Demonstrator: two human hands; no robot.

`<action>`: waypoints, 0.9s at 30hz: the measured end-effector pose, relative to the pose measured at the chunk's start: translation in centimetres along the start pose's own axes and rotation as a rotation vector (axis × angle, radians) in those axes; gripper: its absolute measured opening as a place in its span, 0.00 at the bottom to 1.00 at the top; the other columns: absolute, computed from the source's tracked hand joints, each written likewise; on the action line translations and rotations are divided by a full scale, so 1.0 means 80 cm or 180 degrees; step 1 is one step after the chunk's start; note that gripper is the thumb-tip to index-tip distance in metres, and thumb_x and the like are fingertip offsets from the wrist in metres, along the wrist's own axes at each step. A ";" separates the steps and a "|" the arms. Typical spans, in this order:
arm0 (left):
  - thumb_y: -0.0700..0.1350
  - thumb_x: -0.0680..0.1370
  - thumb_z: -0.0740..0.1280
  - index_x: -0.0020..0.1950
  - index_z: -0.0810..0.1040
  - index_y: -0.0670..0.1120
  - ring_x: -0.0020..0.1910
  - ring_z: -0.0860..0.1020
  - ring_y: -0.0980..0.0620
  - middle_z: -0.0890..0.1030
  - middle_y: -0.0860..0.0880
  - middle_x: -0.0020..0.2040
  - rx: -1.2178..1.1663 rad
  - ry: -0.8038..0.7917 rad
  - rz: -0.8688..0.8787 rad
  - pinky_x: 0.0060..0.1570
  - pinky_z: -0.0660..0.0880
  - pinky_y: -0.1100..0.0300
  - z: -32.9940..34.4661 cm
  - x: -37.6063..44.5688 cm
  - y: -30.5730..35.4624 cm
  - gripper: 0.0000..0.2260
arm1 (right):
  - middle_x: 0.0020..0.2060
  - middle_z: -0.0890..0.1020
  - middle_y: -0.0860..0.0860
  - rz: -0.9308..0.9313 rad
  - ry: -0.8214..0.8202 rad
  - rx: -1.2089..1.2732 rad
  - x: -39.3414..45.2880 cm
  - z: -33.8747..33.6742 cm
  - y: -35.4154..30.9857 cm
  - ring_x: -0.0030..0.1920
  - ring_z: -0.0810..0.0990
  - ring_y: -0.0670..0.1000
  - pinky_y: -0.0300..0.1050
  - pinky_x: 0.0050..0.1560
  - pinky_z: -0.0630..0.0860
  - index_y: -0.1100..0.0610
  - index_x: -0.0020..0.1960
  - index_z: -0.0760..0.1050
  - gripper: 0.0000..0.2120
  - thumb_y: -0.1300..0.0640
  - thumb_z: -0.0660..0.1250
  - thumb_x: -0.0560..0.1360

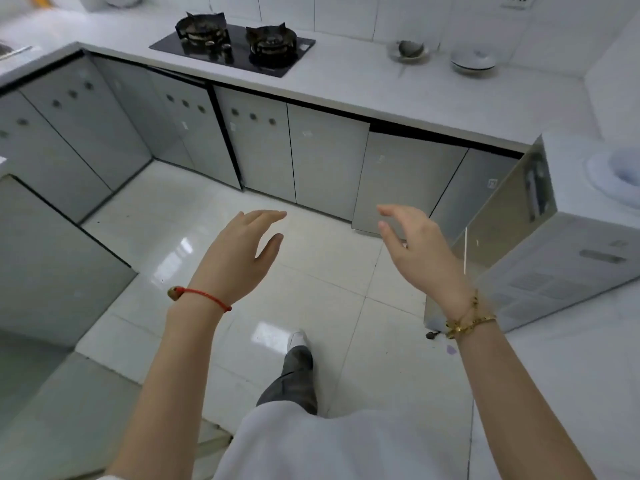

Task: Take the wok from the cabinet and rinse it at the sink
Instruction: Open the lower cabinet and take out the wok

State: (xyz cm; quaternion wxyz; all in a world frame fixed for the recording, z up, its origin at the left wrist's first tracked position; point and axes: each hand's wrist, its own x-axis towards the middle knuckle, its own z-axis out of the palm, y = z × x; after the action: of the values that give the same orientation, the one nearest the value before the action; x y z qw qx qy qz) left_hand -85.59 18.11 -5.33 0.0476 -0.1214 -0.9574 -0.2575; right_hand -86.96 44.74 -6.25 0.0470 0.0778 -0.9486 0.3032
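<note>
1. Nearest the camera: a white top (311,445) is seen at the bottom edge, with one grey-trousered leg and a white shoe (298,339) set forward on the glossy floor tiles (311,271).
2. Left hand (239,251) is held out over the floor, palm down, fingers loosely spread; nothing is gripped. A red cord bracelet (204,295) is worn on that wrist.
3. Right hand (415,247) is raised at the same level, fingers relaxed and apart, empty. A gold bracelet (467,323) is worn on that wrist.
4. Both hands are kept well apart from each other and short of the cabinet fronts.
5. To the right, a white appliance (571,254) with a mirrored side is seen just beside the right forearm.
6. Beyond the hands: a run of grey cabinet doors (325,161) under the counter. The door (405,181) straight ahead of the right hand sits tilted out of line with its neighbours; the rest appear flush.
7. The wok is not seen anywhere; its location cannot be told.
8. On the white counter (346,84): a black two-burner gas hob (235,46), with a metal bowl (410,50) and a white lidded dish (472,62) further right.
9. Far left edge: a metal rim (10,51), possibly the sink, mostly cut off.
10. The back wall is tiled white (346,12).
</note>
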 end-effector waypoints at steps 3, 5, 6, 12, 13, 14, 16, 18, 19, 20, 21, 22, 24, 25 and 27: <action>0.44 0.81 0.61 0.69 0.73 0.47 0.64 0.74 0.49 0.77 0.50 0.65 0.0027 -0.0028 -0.0011 0.69 0.67 0.47 0.005 0.063 -0.031 0.16 | 0.66 0.76 0.51 0.0001 -0.0048 -0.0020 0.067 0.018 0.007 0.69 0.70 0.49 0.37 0.66 0.60 0.58 0.69 0.71 0.18 0.53 0.57 0.82; 0.45 0.81 0.61 0.69 0.73 0.47 0.64 0.74 0.48 0.77 0.50 0.65 0.0042 -0.0062 -0.0010 0.69 0.67 0.49 0.004 0.110 -0.054 0.16 | 0.66 0.76 0.50 0.0014 -0.0037 0.0026 0.116 0.027 0.008 0.69 0.69 0.48 0.35 0.65 0.60 0.58 0.69 0.71 0.18 0.53 0.57 0.82; 0.45 0.81 0.61 0.69 0.73 0.47 0.64 0.74 0.48 0.77 0.50 0.64 0.0055 -0.0083 0.0000 0.68 0.68 0.51 0.002 0.135 -0.066 0.16 | 0.66 0.76 0.50 0.0029 -0.0021 0.0046 0.141 0.032 0.008 0.69 0.69 0.48 0.35 0.65 0.60 0.58 0.69 0.71 0.18 0.53 0.57 0.82; 0.44 0.81 0.62 0.69 0.73 0.47 0.63 0.75 0.48 0.78 0.49 0.63 0.0031 -0.0151 0.0183 0.69 0.68 0.48 -0.023 0.284 -0.121 0.16 | 0.67 0.75 0.50 0.0168 0.0052 0.0114 0.287 0.053 -0.004 0.69 0.69 0.48 0.36 0.65 0.60 0.56 0.70 0.70 0.19 0.52 0.56 0.83; 0.44 0.81 0.62 0.69 0.73 0.47 0.63 0.75 0.48 0.78 0.49 0.63 0.0035 -0.0174 0.0210 0.69 0.67 0.48 -0.026 0.307 -0.129 0.16 | 0.67 0.75 0.50 0.0192 0.0067 0.0112 0.309 0.057 -0.005 0.69 0.69 0.48 0.36 0.65 0.60 0.56 0.70 0.70 0.19 0.52 0.56 0.83; 0.44 0.81 0.62 0.69 0.73 0.46 0.62 0.75 0.48 0.78 0.49 0.63 0.0044 -0.0204 0.0233 0.69 0.68 0.47 -0.029 0.328 -0.137 0.16 | 0.67 0.75 0.50 0.0222 0.0076 0.0110 0.328 0.060 -0.005 0.69 0.69 0.47 0.36 0.65 0.60 0.56 0.70 0.70 0.19 0.51 0.56 0.83; 0.44 0.81 0.61 0.69 0.73 0.46 0.61 0.75 0.49 0.78 0.49 0.63 0.0047 -0.0263 0.0293 0.68 0.68 0.47 -0.032 0.367 -0.150 0.16 | 0.67 0.75 0.49 0.0285 0.0085 0.0115 0.363 0.066 -0.003 0.69 0.69 0.47 0.37 0.65 0.61 0.56 0.70 0.70 0.19 0.51 0.55 0.83; 0.44 0.81 0.61 0.69 0.73 0.46 0.61 0.76 0.48 0.79 0.49 0.63 0.0035 -0.0330 0.0347 0.68 0.68 0.46 -0.033 0.401 -0.161 0.16 | 0.67 0.75 0.50 0.0347 0.0110 0.0107 0.394 0.069 0.001 0.69 0.69 0.48 0.38 0.66 0.62 0.56 0.70 0.70 0.19 0.51 0.55 0.83; 0.44 0.81 0.61 0.69 0.73 0.46 0.61 0.76 0.48 0.79 0.49 0.63 0.0033 -0.0363 0.0368 0.68 0.68 0.46 -0.032 0.417 -0.166 0.16 | 0.67 0.75 0.50 0.0368 0.0129 0.0092 0.407 0.069 0.003 0.69 0.69 0.48 0.38 0.66 0.62 0.56 0.70 0.70 0.19 0.51 0.55 0.83; 0.44 0.81 0.61 0.69 0.73 0.46 0.62 0.75 0.48 0.78 0.49 0.63 0.0037 -0.0397 0.0385 0.69 0.68 0.46 -0.031 0.432 -0.170 0.16 | 0.67 0.75 0.50 0.0390 0.0152 0.0079 0.419 0.070 0.006 0.69 0.69 0.48 0.38 0.66 0.61 0.56 0.70 0.71 0.19 0.52 0.55 0.82; 0.45 0.81 0.61 0.69 0.73 0.46 0.63 0.75 0.48 0.78 0.48 0.64 0.0042 -0.0431 0.0398 0.69 0.67 0.46 -0.030 0.447 -0.173 0.16 | 0.66 0.75 0.50 0.0418 0.0175 0.0071 0.431 0.070 0.009 0.69 0.69 0.48 0.38 0.66 0.61 0.56 0.70 0.71 0.18 0.52 0.56 0.82; 0.45 0.81 0.61 0.69 0.73 0.46 0.64 0.74 0.48 0.78 0.48 0.64 0.0049 -0.0460 0.0415 0.70 0.67 0.47 -0.028 0.461 -0.176 0.16 | 0.66 0.75 0.50 0.0448 0.0196 0.0068 0.442 0.071 0.012 0.69 0.69 0.48 0.37 0.65 0.61 0.56 0.70 0.71 0.18 0.52 0.56 0.82; 0.45 0.81 0.61 0.69 0.72 0.47 0.65 0.74 0.49 0.78 0.49 0.64 0.0059 -0.0512 0.0456 0.71 0.65 0.48 -0.024 0.490 -0.180 0.16 | 0.66 0.75 0.49 0.0524 0.0218 0.0071 0.461 0.072 0.020 0.69 0.69 0.48 0.38 0.66 0.62 0.56 0.70 0.71 0.18 0.52 0.56 0.82; 0.45 0.81 0.61 0.69 0.72 0.47 0.65 0.73 0.49 0.78 0.49 0.64 0.0063 -0.0532 0.0477 0.72 0.64 0.50 -0.021 0.503 -0.181 0.16 | 0.66 0.75 0.50 0.0559 0.0226 0.0072 0.469 0.072 0.024 0.69 0.69 0.48 0.39 0.66 0.62 0.56 0.70 0.71 0.18 0.52 0.56 0.82; 0.45 0.81 0.61 0.69 0.72 0.47 0.65 0.73 0.50 0.78 0.50 0.64 0.0060 -0.0573 0.0520 0.72 0.63 0.52 -0.015 0.529 -0.180 0.16 | 0.66 0.76 0.50 0.0634 0.0254 0.0080 0.484 0.073 0.034 0.69 0.69 0.49 0.40 0.66 0.63 0.56 0.70 0.71 0.18 0.52 0.56 0.82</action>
State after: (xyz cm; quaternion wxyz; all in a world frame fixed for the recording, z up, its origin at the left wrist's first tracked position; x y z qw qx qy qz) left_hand -130.13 14.21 -4.72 -0.0166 -0.2212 -0.9471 -0.2318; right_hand -125.75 38.90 -7.26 0.0534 -0.0284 -0.9451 0.3212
